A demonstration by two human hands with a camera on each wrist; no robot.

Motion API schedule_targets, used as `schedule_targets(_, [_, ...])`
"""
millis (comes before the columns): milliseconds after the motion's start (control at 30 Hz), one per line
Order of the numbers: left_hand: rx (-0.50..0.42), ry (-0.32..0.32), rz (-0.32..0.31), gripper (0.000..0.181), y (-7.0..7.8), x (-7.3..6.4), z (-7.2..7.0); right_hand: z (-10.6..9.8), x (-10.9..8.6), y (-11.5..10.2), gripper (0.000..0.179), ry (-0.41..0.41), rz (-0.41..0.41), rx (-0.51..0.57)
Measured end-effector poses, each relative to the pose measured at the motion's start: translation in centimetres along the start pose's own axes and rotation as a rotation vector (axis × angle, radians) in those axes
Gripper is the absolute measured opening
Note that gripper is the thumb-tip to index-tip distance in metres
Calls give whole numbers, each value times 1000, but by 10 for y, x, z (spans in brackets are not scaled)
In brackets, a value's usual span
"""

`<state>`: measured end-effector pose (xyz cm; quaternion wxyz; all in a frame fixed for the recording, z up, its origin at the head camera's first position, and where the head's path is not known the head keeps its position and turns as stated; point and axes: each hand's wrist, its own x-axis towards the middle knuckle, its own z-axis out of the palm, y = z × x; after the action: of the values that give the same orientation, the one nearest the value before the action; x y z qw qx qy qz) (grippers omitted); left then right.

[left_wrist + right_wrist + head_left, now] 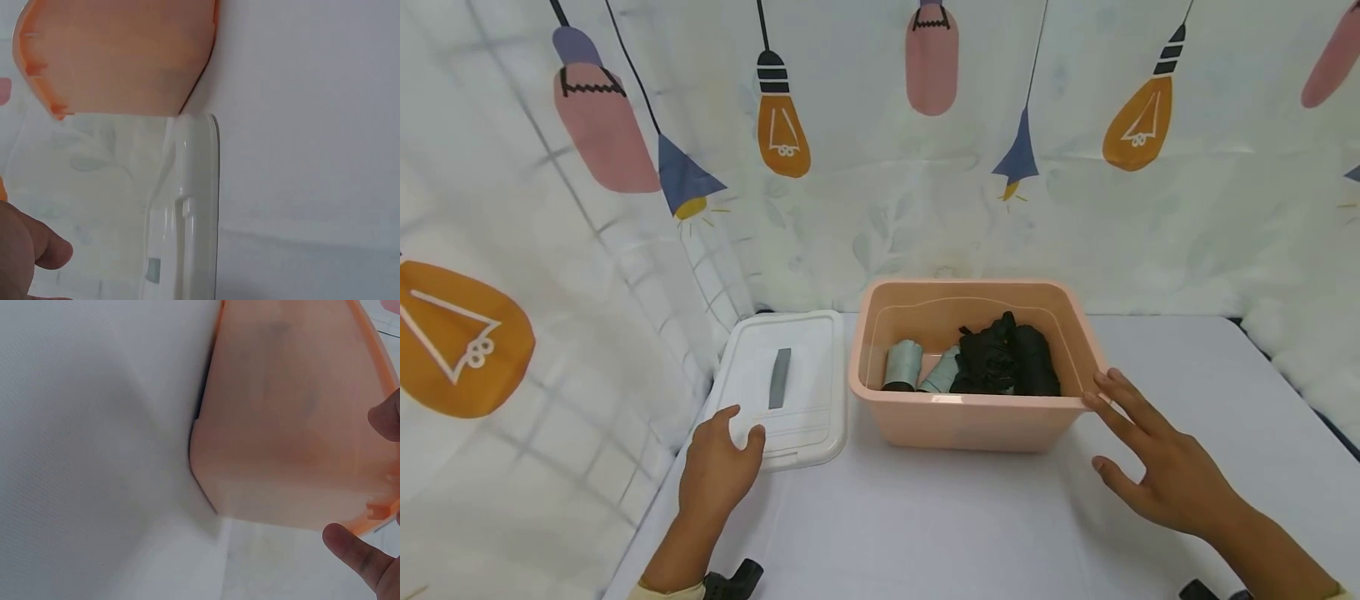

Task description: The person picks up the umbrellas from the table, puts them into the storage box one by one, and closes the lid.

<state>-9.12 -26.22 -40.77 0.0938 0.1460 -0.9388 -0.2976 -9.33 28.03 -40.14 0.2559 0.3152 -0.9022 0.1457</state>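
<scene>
A peach plastic bin (966,425) stands on the white table, its inside facing up. In it lie two grey-green rolls (903,364), one leaning, and a black crumpled bundle (988,358) beside a black roll (1034,360). My right hand (1165,462) is at the bin's right front corner, fingers spread and fingertips right at the rim. To the left of the bin lies a white lid (812,358) with a grey handle (780,378). My left hand (721,462) hovers by the lid's near left corner, thumb and fingers apart, nothing held.
The white-covered table (925,533) extends in front of the bin and off to its right. A curtain printed with lamps (880,208) hangs behind, and a white wire grid (711,279) shows through it at the left.
</scene>
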Motion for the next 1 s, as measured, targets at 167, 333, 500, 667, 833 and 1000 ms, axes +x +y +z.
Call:
schedule_targets(167, [86,18,-42,64,-17,-1,-1,-1,3,1,73,-5,-2,-1])
schedule_targets(333, [148,-5,-76,72,-26,2,-2,-3,3,1,73,-8,6,18])
schedule_targets(500, [185,-17,-122,73,-32,2,-3,-3,2,-1,73,-10,20,32])
schedule_targets(667, [211,-69,-197,79,-36,2,-3,-2,2,-1,73,-12,24,35])
schedule_targets(833, [239,-166,-238,90,-38,6,-5,-3,1,-2,74,-15,34,39])
schedule_targets(1000, [258,-235,-251,92,-44,9,-8,-3,1,-4,74,-21,40,40])
